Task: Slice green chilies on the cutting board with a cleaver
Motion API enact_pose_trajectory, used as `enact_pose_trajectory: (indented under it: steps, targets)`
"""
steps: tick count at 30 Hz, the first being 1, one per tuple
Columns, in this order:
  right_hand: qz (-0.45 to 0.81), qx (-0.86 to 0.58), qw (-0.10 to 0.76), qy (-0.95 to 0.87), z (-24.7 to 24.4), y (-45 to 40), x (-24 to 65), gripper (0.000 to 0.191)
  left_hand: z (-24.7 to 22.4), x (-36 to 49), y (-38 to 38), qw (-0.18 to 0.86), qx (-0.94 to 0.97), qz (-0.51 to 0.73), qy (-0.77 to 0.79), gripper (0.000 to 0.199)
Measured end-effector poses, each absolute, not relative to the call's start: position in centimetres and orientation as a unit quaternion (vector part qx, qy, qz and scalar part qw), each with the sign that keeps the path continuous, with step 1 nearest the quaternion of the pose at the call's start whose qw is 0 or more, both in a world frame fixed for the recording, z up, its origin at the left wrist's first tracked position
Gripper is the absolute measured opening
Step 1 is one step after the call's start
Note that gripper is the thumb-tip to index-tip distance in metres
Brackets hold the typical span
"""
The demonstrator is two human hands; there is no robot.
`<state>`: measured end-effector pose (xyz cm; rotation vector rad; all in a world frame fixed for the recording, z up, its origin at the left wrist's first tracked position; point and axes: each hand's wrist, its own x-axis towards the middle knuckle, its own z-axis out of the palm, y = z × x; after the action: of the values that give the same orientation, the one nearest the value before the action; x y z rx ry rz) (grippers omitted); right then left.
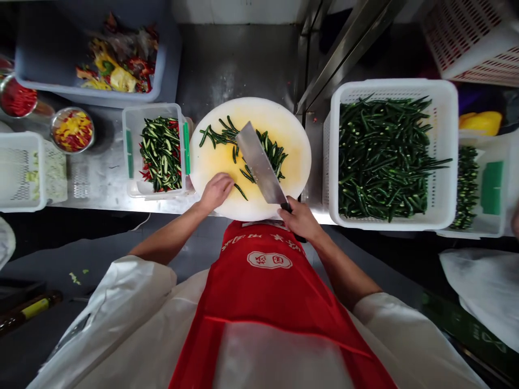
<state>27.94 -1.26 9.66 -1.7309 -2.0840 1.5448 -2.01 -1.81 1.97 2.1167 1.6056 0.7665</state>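
Far left, a white basket (44,173) stands on the steel counter (106,186), and behind it sits a bowl of red strips (19,100). Next along, here's a bowl of mixed strips (73,129), yellow on red. Behind them, the grey-blue bin (44,75) shows pepper scraps (117,73), yellow and red with a touch of green. Then comes the clear tub (133,186), cut green chilies (162,154) lying over red ones, just beside the round board (263,212).

And here's my left hand (219,190), low over the board's left side, fingers curled together right at the end of a lone chili (241,192). Whether I'm pinching it, I cannot tell. Beyond, more green chilies (221,135) lie across the board, a loose bunch to the left and a thicker pile (275,154) to the right, with the cleaver (259,162) slanting over that pile, its blade pointing away and left. My right hand (300,219) has its black handle firmly wrapped, at the board's near right edge.

On to the right: a big white basket (395,222) loaded with whole green chilies (383,156), and past it another tub (503,216) with green pieces (467,186).
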Motion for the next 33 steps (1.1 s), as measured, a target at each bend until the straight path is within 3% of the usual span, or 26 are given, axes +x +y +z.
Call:
enact_pose_trajectory:
  steps: [6, 15, 20, 26, 33]
  targets:
    - [0.499, -0.512, -0.028, -0.698, 11.9, -2.9, 31.6, 0.019, 3.8, -6.4, 6.7, 0.129, 0.590, 0.319, 0.730, 0.009]
    - [0.522, -0.376, -0.099, -0.759, 12.6, -4.9, 31.3, 0.027, 3.5, -8.4, 11.0, 0.166, 0.632, 0.206, 0.728, 0.013]
    - [0.476, -0.421, -0.105, -0.765, 11.7, -4.4, 31.3, 0.022, 3.1, -7.0, 11.0, 0.165, 0.670, 0.119, 0.714, 0.024]
    - [0.463, -0.520, -0.087, -0.713, 10.8, -4.1, 31.3, 0.019, 4.5, -5.8, 8.0, 0.119, 0.744, 0.188, 0.630, 0.020]
    - [0.497, -0.511, -0.078, -0.697, 11.1, -3.9, 30.6, 0.012, 2.2, -1.9, -0.8, 0.195, 0.851, 0.163, 0.459, 0.025]
